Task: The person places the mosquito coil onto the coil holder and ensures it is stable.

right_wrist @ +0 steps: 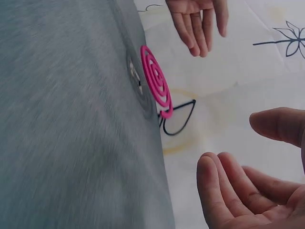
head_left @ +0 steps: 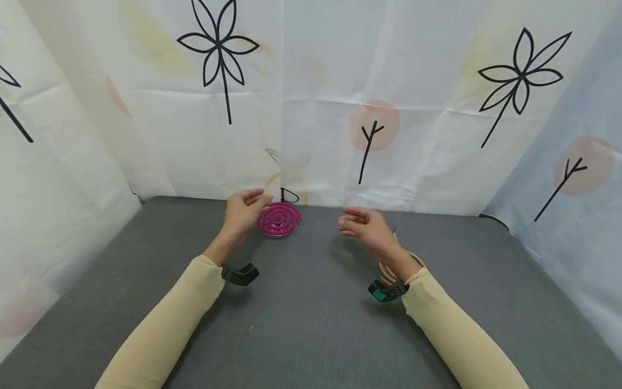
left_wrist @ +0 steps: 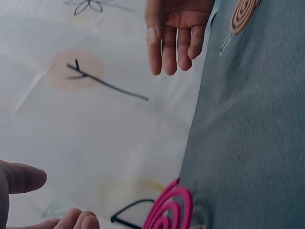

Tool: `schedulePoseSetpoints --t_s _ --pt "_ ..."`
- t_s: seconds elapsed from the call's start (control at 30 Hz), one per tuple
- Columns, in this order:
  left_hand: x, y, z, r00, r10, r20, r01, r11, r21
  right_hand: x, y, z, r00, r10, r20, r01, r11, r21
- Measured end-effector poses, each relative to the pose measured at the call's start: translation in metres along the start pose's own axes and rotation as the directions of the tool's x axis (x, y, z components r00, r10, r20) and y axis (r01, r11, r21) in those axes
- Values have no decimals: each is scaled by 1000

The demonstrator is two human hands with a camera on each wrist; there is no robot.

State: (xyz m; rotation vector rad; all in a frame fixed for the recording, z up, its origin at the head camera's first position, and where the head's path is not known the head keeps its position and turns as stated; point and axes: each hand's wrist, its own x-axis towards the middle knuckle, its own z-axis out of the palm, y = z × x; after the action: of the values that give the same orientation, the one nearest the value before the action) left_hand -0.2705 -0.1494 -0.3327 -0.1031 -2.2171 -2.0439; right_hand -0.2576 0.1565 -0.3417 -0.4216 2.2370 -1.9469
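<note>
A bright pink coil sits at the far side of the table, left of centre and close to the back edge. It is a flat spiral of smooth, rounded strip, wound in several turns with narrow gaps between them, its outer end running free on the right. In the right wrist view it stands a little above the tabletop, over a round, clear base with small pale marks that are too blurred to make out.

The left hand hangs just beside the coil, its fingers loose and nearly straight, grasping nothing. The right hand is raised well to the right, also released, thumb apart from the fingers. Below the right wrist lies a brown coil, partly hidden in the head view, with a thin metal piece at its edge.

The tabletop is plain dark grey with a fabric-like grain. White cloth encloses it at the back and both sides, creased and printed with black-outlined flowers, bare twigs on peach circles and faint yellow patches. Pale yellow sleeves cover both forearms, and a dark band circles the left wrist.
</note>
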Motion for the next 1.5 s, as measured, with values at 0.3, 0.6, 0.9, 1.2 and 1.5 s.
schedulePoseSetpoints --t_s 0.3,0.6,0.9,1.2,1.5 --pt "-16 9 26 991 45 123 -49 998 31 -37 4 -42 997 -48 -58 42 994 -100" --pt "-31 9 46 971 82 225 -96 994 52 -68 11 -79 986 -123 -109 105 982 -160" --pt "-41 6 59 954 74 290 -104 991 88 -90 32 -109 981 -119 -156 77 965 -250" --pt "-51 0 73 941 77 330 -119 987 109 -96 50 -128 982 -77 -173 47 984 -170" --pt "-58 -8 95 922 57 382 -123 981 151 -96 60 -134 982 -82 -168 76 996 -42"
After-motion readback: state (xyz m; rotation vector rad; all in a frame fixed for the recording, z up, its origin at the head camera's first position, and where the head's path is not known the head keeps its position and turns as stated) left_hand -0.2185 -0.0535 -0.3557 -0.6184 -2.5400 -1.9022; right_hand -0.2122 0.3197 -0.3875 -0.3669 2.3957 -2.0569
